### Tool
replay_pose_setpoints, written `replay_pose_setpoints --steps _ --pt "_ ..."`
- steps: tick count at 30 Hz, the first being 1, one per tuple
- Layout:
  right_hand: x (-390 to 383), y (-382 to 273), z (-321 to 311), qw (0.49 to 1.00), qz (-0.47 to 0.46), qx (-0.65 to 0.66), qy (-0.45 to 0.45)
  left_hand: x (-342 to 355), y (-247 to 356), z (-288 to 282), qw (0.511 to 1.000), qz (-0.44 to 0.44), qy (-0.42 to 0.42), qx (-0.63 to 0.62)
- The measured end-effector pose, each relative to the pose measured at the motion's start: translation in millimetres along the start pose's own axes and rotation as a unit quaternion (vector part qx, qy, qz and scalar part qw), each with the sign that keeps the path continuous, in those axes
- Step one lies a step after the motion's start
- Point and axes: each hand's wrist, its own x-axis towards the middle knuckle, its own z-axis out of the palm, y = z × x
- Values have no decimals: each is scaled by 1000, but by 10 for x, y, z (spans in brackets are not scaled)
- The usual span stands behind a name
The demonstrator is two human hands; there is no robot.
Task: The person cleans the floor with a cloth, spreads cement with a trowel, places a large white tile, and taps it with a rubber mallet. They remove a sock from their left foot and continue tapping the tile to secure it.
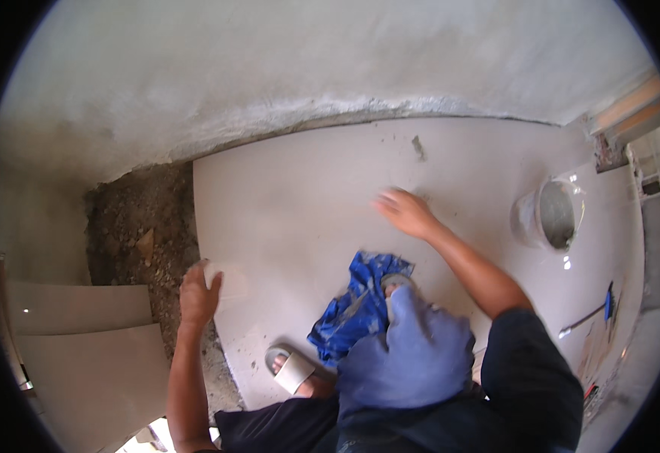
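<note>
My left hand (199, 293) is over the edge where the pale floor tile (269, 181) meets bare, rubbly ground (145, 219). Its thumb stands apart from the fingers, and I see nothing held. My right hand (405, 213), slightly blurred, is stretched out over the tile with its fingers extended and nothing in them. Whether either hand touches the tile, I cannot tell. A crumpled blue plastic sheet (356, 309) lies between my feet. Beyond the right hand, near the wall, is a grey smear of mortar (419, 147).
A bucket with grey mortar (556, 215) stands or leans on the tiles at the right. Farther down lies a tool with a blue end (608, 302). Large tiles (92, 362) lie at the left. A rough plastered wall (307, 60) bounds the far side. My sandal (296, 371) rests on the tile.
</note>
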Motion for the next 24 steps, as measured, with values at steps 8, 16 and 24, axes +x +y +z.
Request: replay_pose_setpoints --steps 8,16,24 --pt "-1921 2281 557 956 228 -176 47 972 1618 1733 948 190 -197 160" --pt "-2241 1643 589 906 423 -12 -11 1923 3327 2675 949 221 -186 124" --pt "-2428 1719 391 912 407 -20 36 2021 3370 3031 939 300 -114 121"
